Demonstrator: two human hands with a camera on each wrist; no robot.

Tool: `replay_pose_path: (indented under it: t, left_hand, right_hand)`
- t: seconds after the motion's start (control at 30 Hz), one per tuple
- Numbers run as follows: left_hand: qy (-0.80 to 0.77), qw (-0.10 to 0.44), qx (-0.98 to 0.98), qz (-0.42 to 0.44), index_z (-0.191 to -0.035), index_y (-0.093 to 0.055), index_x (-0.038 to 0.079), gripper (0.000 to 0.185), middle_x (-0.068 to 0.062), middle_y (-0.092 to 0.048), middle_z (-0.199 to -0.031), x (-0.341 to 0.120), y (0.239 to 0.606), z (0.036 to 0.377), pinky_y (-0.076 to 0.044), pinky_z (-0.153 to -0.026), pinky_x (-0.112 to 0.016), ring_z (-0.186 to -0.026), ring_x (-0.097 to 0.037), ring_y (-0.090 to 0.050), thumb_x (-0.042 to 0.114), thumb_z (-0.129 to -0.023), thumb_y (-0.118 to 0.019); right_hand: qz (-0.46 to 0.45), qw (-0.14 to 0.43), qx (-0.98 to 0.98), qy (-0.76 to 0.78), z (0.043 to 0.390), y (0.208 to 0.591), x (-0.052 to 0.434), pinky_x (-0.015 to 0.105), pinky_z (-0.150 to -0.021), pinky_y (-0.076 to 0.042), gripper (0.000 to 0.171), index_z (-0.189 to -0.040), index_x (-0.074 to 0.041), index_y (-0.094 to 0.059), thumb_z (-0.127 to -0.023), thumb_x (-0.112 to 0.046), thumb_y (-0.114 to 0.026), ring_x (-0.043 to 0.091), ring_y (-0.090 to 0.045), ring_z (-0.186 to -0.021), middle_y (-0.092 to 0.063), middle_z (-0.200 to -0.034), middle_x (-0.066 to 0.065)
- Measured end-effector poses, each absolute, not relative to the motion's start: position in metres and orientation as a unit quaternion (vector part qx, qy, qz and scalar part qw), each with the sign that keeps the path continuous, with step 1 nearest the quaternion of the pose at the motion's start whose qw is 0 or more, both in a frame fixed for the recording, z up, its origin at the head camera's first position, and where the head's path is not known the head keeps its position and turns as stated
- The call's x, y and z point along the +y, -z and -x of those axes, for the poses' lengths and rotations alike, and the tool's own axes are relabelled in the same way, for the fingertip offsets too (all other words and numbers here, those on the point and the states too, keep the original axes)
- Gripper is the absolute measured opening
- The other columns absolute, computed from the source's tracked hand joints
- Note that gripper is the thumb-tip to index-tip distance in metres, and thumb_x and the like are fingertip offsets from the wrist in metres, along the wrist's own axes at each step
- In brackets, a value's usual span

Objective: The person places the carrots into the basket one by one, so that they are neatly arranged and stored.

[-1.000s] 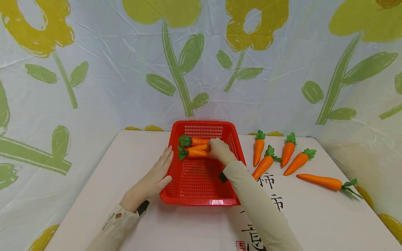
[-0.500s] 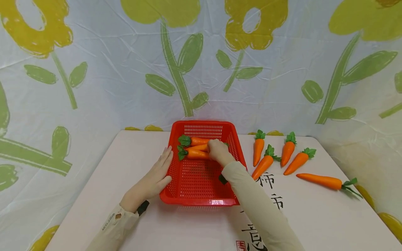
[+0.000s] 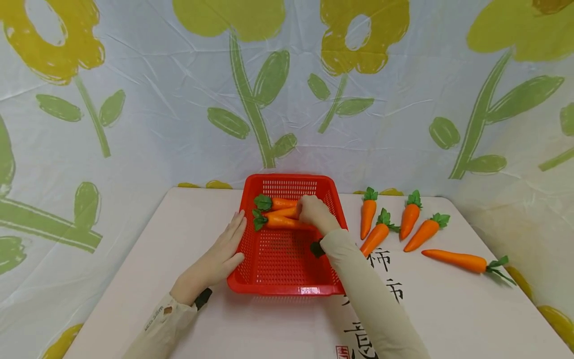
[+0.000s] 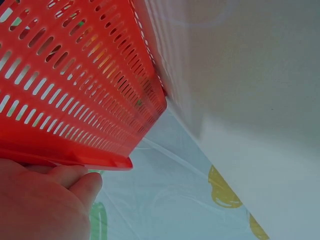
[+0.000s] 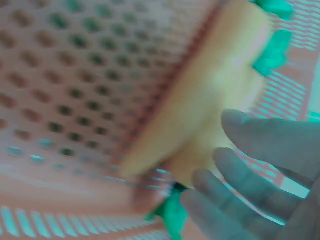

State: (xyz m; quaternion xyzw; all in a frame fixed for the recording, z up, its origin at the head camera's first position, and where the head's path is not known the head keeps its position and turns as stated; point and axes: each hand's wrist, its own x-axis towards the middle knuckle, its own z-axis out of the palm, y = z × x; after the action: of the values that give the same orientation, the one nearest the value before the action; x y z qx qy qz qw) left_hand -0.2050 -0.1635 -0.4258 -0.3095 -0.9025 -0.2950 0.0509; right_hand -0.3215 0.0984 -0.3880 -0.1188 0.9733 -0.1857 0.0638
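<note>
A red plastic basket (image 3: 287,259) stands mid-table, with several orange carrots inside. Green leaves show at the left ends of the front carrot (image 3: 287,223) and the back carrot (image 3: 283,203); between them lies another carrot (image 3: 282,213). My right hand (image 3: 315,213) is over the right part of these carrots. In the right wrist view its fingertips (image 5: 227,157) and thumb are spread apart, close to or touching a carrot; blur hides which. With straight fingers, my left hand (image 3: 219,257) rests against the basket's left rim; the left wrist view shows fingers (image 4: 70,177) along that rim.
Right of the basket several more carrots lie on the table, among them an upright-lying carrot (image 3: 368,219), a slanting carrot (image 3: 375,239) close to the basket and a long carrot (image 3: 457,260). A flower-printed cloth (image 3: 170,99) hangs behind the table.
My right hand has lifted slightly away from the front carrot, and more of that carrot's right end shows now. The left hand and basket stay in place.
</note>
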Motion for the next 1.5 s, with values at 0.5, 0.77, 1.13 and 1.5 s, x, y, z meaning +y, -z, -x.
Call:
replay_pose_path:
  t: [0.5,0.77,1.13,1.5]
  left_hand:
    - [0.297,0.056,-0.901,0.311,-0.148,-0.009,-0.004,0.073,-0.015,0.002,-0.157,-0.163,0.427,0.204,-0.011,-0.112,-0.051,-0.143,-0.034,0.000,0.009,-0.086,-0.044]
    - [0.297,0.047,-0.905,0.301,-0.149,-0.007,-0.002,0.074,-0.012,0.003,-0.157,-0.164,0.429,0.205,-0.011,-0.112,-0.052,-0.143,-0.031,0.002,0.008,-0.086,-0.045]
    - [0.297,0.055,-0.903,0.305,-0.149,-0.009,-0.003,0.074,-0.013,0.002,-0.157,-0.164,0.430,0.206,-0.012,-0.112,-0.053,-0.143,-0.033,0.001,0.008,-0.086,-0.045]
    - [0.296,0.051,-0.905,0.301,-0.149,-0.009,-0.004,0.073,-0.012,0.003,-0.157,-0.163,0.428,0.205,-0.012,-0.112,-0.052,-0.143,-0.031,0.001,0.008,-0.086,-0.044]
  right_hand:
    - [0.094,0.061,0.959,0.260,0.308,0.338,0.108,0.029,-0.056,-0.046,0.007,-0.081,-0.010,-0.070,-0.075,-0.012,-0.074,0.021,-0.054,-0.068,-0.063,-0.087,0.008]
    - [0.136,0.006,0.948,0.287,0.294,0.320,0.119,0.031,-0.061,-0.048,0.007,-0.080,-0.008,-0.067,-0.077,-0.011,-0.072,0.022,-0.057,-0.075,-0.064,-0.081,0.007]
    - [0.142,-0.052,0.938,0.311,0.260,0.304,0.138,0.036,-0.066,-0.047,0.009,-0.090,-0.008,-0.064,-0.084,-0.013,-0.067,0.023,-0.055,-0.076,-0.061,-0.086,0.007]
    - [0.126,-0.189,0.925,0.305,0.235,0.309,0.170,0.040,-0.071,-0.047,0.005,-0.085,-0.010,-0.065,-0.084,-0.015,-0.066,0.026,-0.056,-0.080,-0.064,-0.083,0.006]
